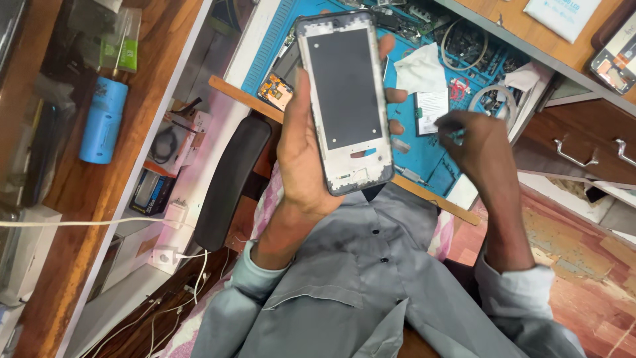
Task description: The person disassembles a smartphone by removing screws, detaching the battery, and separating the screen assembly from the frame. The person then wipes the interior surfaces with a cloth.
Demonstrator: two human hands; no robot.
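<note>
My left hand grips a phone frame with its screen removed, showing a dark panel inside a grey bezel. It is held upright above my lap, thumb on the left edge and fingers wrapped behind the right edge. My right hand hovers over the edge of the blue work mat, fingers pinched together near a small black-and-white part; whether it holds anything is unclear. I wear a grey buttoned shirt.
On the mat lie a white tissue, an orange circuit piece, cables and small parts. A blue cylinder rests on the wooden shelf at left. Drawers with metal handles stand at right; a chair armrest is at left.
</note>
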